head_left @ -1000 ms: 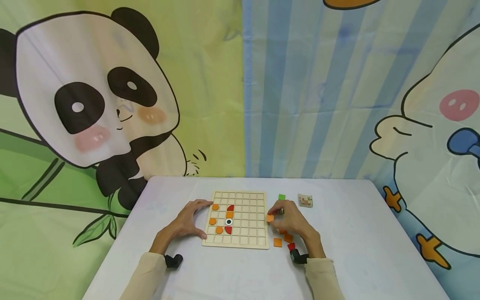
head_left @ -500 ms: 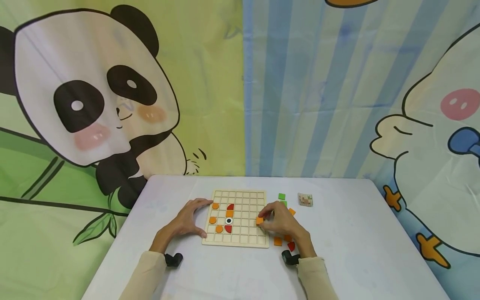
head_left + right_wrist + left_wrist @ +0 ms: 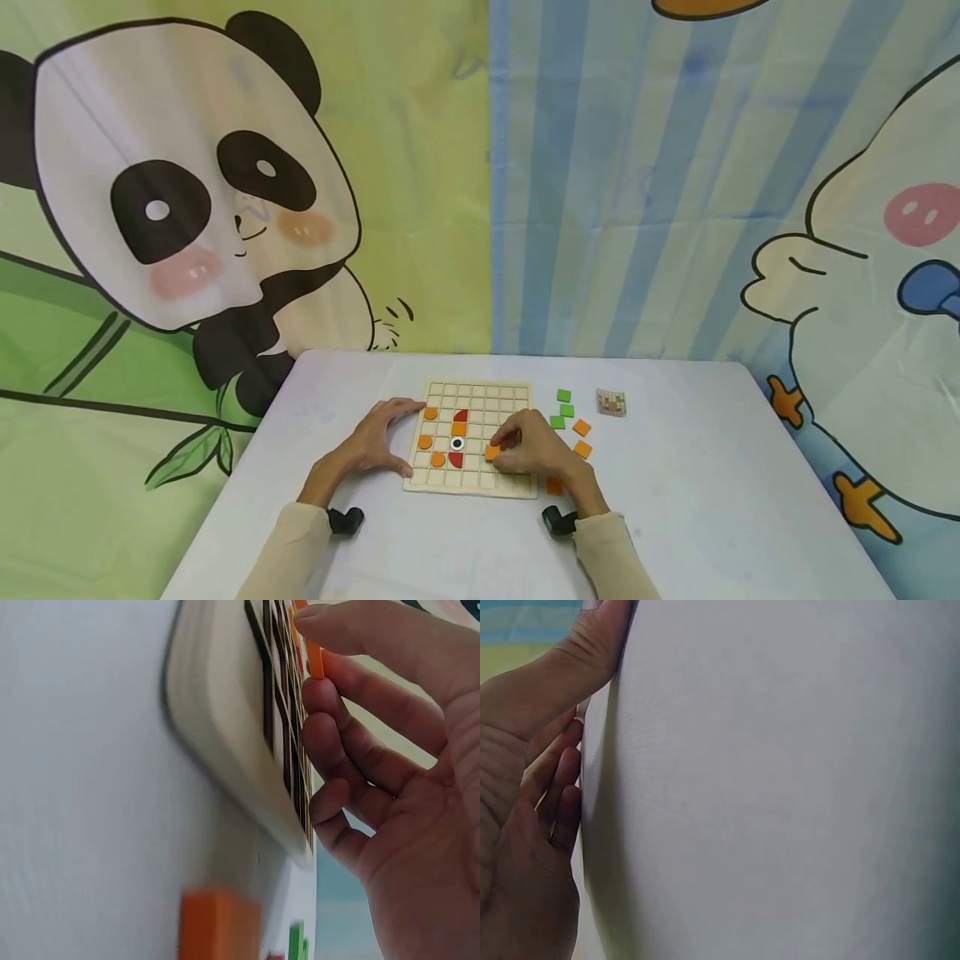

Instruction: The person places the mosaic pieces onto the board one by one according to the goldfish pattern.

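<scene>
A pale wooden grid board [image 3: 498, 400] lies on the white table. My left hand [image 3: 369, 442] rests at its left edge, thumb near the front corner and fingers near the back one, spread apart. Over the board's right half, my right hand [image 3: 536, 447] pinches an orange square tile [image 3: 492, 452] between thumb and index finger; the right wrist view shows this tile [image 3: 315, 660] edge-on. In the grid's left part are orange discs [image 3: 425, 442], an orange square [image 3: 459, 429], two red quarter-round pieces [image 3: 461, 415] and a black-and-white eye disc [image 3: 457, 444].
Right of the board lie green square tiles [image 3: 564, 395] and several loose orange tiles [image 3: 582, 427], one of them [image 3: 554, 486] partly behind the right wrist. A small patterned card [image 3: 611, 402] sits farther right. Cartoon curtains [image 3: 420, 183] hang behind the table.
My right hand has moved left, carrying the orange tile from beside the board's right edge to over the grid. Green and orange tiles behind it have come into view. The left hand stays put.
</scene>
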Demonstrator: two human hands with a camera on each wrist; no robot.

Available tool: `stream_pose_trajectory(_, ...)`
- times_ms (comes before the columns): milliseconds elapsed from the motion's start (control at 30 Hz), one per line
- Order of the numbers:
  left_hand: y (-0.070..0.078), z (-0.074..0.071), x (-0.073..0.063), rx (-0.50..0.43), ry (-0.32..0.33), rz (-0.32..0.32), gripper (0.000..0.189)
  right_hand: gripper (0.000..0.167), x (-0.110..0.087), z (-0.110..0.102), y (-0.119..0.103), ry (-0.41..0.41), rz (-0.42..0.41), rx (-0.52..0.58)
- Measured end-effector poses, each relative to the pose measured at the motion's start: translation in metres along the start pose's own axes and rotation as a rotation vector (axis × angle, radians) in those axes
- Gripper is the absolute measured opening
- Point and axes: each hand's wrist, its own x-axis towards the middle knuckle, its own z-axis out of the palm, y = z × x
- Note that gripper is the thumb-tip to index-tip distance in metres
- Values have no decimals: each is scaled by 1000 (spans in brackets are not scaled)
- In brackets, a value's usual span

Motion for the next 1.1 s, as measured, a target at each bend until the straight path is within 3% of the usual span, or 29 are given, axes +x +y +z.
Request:
stream_pose_trajectory(333, -2, 7, -3, -9, -13, 30, 128, 18, 2, 19, -4, -27, -41, -20)
stream_pose_trajectory(500, -4, 6, -1, 13, 12, 34, 128, 16, 6, 21, -10, -17, -51, -47)
stream_pose_trajectory(733, -3, 3, 0, -13, 0, 18, 126, 17, 11, 24, -15, -27, -82, -75)
stream_pose_trajectory(1100, -1, 2, -1, -10, 5, 34, 125, 24, 10, 28, -24, -37, -29, -139)
